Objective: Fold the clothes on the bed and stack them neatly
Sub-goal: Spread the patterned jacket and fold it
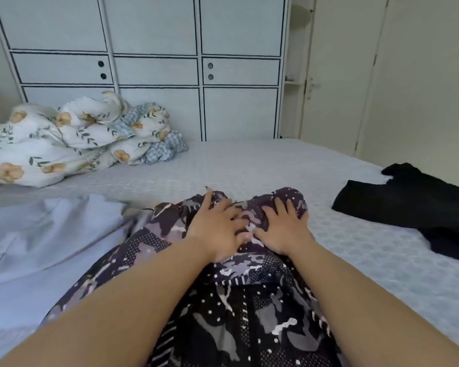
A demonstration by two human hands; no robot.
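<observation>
A dark patterned garment (239,308) with purple, grey and white patches lies on the bed (249,165), running from the near edge toward the middle. Both my hands rest on its far end. My left hand (217,229) lies with fingers spread, pressing on the cloth. My right hand (284,229) lies flat beside it, fingers apart, thumb nearly touching the left hand. A pale lilac garment (37,234) lies spread at the left, partly under the patterned one. A black garment (414,205) lies crumpled at the right edge of the bed.
A bunched floral duvet (72,139) sits at the far left of the bed. Behind the bed stands a white panelled wardrobe (157,70). A cream door (337,75) is at the right. The light patterned bedspread shows between the clothes.
</observation>
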